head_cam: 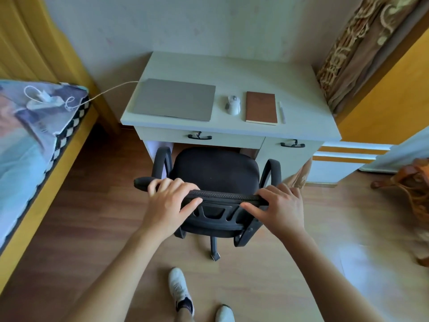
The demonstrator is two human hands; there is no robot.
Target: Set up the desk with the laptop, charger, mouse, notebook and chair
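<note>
The black mesh-backed swivel chair stands facing the white wooden worktop, seat partly under it; left hand and right hand each grip the backrest's top edge — worktop straight ahead, both equally near.

The room is evenly lit by soft daylight, without glare. Straight lines are bowed by wide-angle distortion near the edges. Motion blur is seen at far right.
</note>
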